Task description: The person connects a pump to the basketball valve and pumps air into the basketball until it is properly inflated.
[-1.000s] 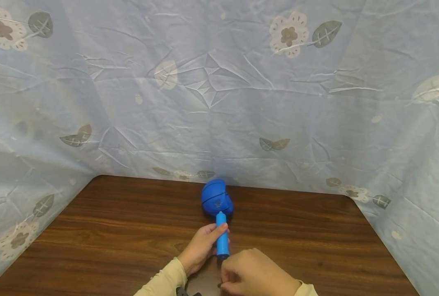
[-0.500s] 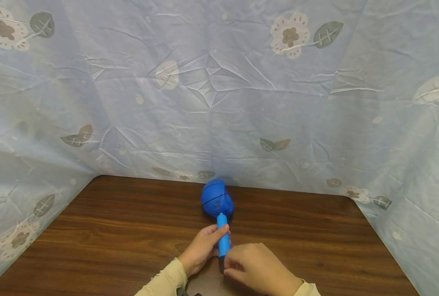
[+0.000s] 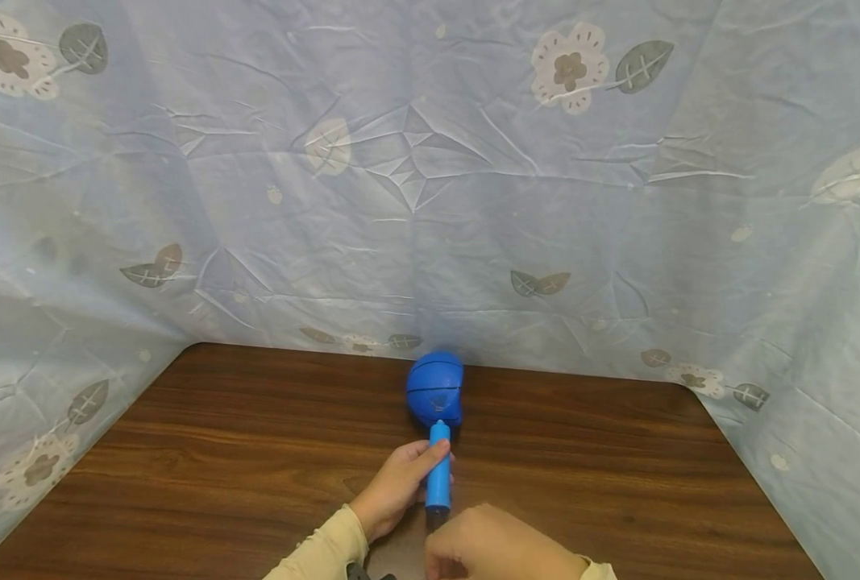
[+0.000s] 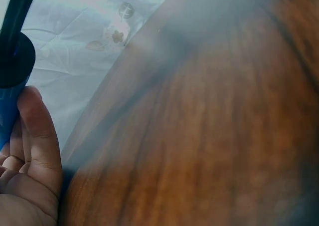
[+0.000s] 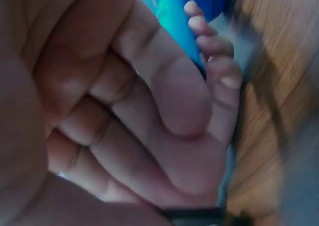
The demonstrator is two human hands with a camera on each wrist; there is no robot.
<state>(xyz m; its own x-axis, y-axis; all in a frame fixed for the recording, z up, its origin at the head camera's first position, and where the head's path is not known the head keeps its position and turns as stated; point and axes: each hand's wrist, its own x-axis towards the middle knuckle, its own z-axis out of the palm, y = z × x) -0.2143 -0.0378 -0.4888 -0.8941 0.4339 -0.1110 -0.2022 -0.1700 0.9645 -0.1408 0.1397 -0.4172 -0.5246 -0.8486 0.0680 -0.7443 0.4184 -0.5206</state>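
A blue ball [image 3: 435,385] with dark lines, its right side caved in, sits near the table's back edge. Against its near side stands the tip of a light-blue hand pump [image 3: 438,475]. My left hand [image 3: 395,490] grips the pump's barrel, thumb laid along the top. In the left wrist view a dark rod [image 4: 15,19] comes out of the barrel's black end cap. My right hand [image 3: 498,546] is at the rod's near end with its fingers curled, and hides the pump's handle. The right wrist view shows those curled fingers [image 5: 179,99] close up, with the left hand's fingertips beyond.
The dark brown wooden table [image 3: 255,451] reaches back to a pale blue flowered cloth [image 3: 415,242] that hangs behind and on both sides. A small black object [image 3: 357,571] shows at the bottom edge, beside the left sleeve [image 3: 321,548].
My right hand first moved slightly up, then drew back toward me. The ball has shifted and turned a little to the right, its dent now at the right edge. The left hand keeps its grip.
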